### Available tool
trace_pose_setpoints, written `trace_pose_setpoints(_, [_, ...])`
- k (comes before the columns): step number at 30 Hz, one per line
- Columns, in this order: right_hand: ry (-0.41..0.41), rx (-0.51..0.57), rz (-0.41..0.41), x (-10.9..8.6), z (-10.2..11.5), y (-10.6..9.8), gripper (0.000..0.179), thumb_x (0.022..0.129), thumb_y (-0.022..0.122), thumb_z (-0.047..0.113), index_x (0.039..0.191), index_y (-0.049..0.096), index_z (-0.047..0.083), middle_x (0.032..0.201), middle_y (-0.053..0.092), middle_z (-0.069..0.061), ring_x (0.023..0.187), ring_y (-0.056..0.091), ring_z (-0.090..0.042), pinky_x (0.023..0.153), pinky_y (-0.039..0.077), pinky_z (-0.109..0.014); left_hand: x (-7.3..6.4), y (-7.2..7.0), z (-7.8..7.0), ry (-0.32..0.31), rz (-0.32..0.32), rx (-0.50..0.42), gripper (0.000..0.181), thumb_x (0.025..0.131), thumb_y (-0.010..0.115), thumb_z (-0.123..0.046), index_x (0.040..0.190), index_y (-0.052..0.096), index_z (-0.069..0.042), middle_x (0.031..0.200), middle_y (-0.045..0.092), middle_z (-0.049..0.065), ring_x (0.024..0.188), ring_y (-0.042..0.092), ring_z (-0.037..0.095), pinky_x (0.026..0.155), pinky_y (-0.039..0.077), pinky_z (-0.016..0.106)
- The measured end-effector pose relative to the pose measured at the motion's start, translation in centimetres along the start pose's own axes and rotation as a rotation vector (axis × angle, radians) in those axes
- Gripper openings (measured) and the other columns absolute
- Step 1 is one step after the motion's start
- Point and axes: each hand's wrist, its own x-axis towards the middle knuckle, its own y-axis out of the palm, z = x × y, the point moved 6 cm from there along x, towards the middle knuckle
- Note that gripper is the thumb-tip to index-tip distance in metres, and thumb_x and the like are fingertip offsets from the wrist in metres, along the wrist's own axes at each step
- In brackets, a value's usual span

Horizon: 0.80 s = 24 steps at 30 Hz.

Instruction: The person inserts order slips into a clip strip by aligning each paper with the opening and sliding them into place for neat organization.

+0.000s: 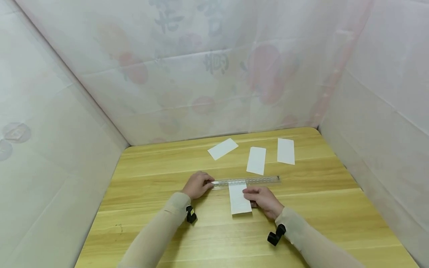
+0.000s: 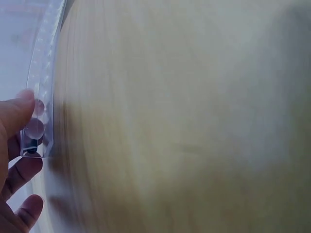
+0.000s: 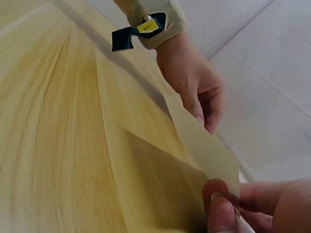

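A clear plastic ruler (image 1: pixel 261 180) lies crosswise over the middle of the table. Its left end is pinched between the thumb and fingers of my left hand (image 1: pixel 198 185), as the left wrist view of the ruler (image 2: pixel 43 73) also shows. My right hand (image 1: pixel 266 201) pinches the right edge of a white paper slip (image 1: pixel 239 201). The far end of that slip meets the ruler; whether it lies under or over it I cannot tell. In the right wrist view the slip (image 3: pixel 209 150) is lifted off the wood and casts a shadow.
Beyond the ruler lie three more white paper slips: a slanted left one (image 1: pixel 222 149), a middle one (image 1: pixel 256 160) and a right one (image 1: pixel 286 151). The wooden table (image 1: pixel 140 208) is walled by pale printed cloth (image 1: pixel 201 93) at the back and both sides.
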Motion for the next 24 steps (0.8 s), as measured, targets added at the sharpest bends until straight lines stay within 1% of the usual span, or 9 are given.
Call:
trace_pose_setpoints(3, [-0.008,-0.035,0.030,0.11,-0.15,0.16,0.033,0.084,0.067,0.013,0.111,0.062,-0.005,0.110,0.059,-0.014,0.080,0.058,-0.019,0.066,0.049,-0.031,-0.05,0.00,0.08,-0.009,0.012,-0.004,0.018,0.087,0.062,-0.032,0.099,0.071,-0.021,0.094,0.064,-0.010,0.085,0.054,0.007,0.076,0.045,0.027])
trace_pose_setpoints(5, [-0.013,-0.056,0.028,0.57,-0.77,0.04,0.032,0.082,0.069,0.014,0.108,0.064,-0.004,0.108,0.060,-0.013,0.076,0.056,-0.017,0.064,0.048,-0.029,-0.09,-0.05,0.02,-0.014,0.020,-0.013,0.018,0.087,0.062,-0.032,0.099,0.071,-0.021,0.094,0.064,-0.010,0.086,0.055,0.008,0.076,0.045,0.028])
trace_pose_setpoints(8, [-0.014,-0.070,0.021,0.60,-0.82,0.03,0.031,0.082,0.069,0.014,0.107,0.065,-0.003,0.106,0.061,-0.012,0.076,0.056,-0.017,0.063,0.048,-0.029,-0.06,-0.05,0.00,-0.018,0.029,-0.017,0.018,0.087,0.062,-0.031,0.099,0.071,-0.021,0.094,0.064,-0.010,0.085,0.055,0.008,0.076,0.046,0.028])
trace_pose_setpoints(14, [-0.017,-0.077,-0.007,0.67,-0.91,-0.04,0.030,0.082,0.069,0.013,0.107,0.065,-0.002,0.107,0.061,-0.012,0.084,0.059,-0.019,0.067,0.050,-0.031,0.10,-0.09,0.01,-0.026,0.033,-0.043,0.017,0.087,0.063,-0.029,0.099,0.071,-0.019,0.093,0.064,-0.010,0.083,0.054,0.008,0.074,0.045,0.028])
trace_pose_setpoints(18, [-0.024,-0.081,-0.010,0.52,-0.83,0.02,0.031,0.082,0.069,0.014,0.109,0.065,-0.002,0.110,0.060,-0.013,0.089,0.059,-0.019,0.070,0.050,-0.031,0.09,-0.14,0.05,-0.037,0.039,-0.037,0.017,0.088,0.063,-0.029,0.099,0.071,-0.020,0.093,0.064,-0.010,0.083,0.054,0.008,0.074,0.045,0.028])
trace_pose_setpoints(24, [-0.046,-0.082,-0.022,0.17,-0.36,0.03,0.030,0.083,0.068,0.013,0.108,0.065,-0.003,0.111,0.060,-0.015,0.091,0.060,-0.020,0.071,0.051,-0.032,0.12,-0.33,-0.13,-0.032,0.030,-0.044,0.016,0.087,0.063,-0.026,0.099,0.071,-0.018,0.092,0.064,-0.008,0.081,0.053,0.008,0.073,0.045,0.029])
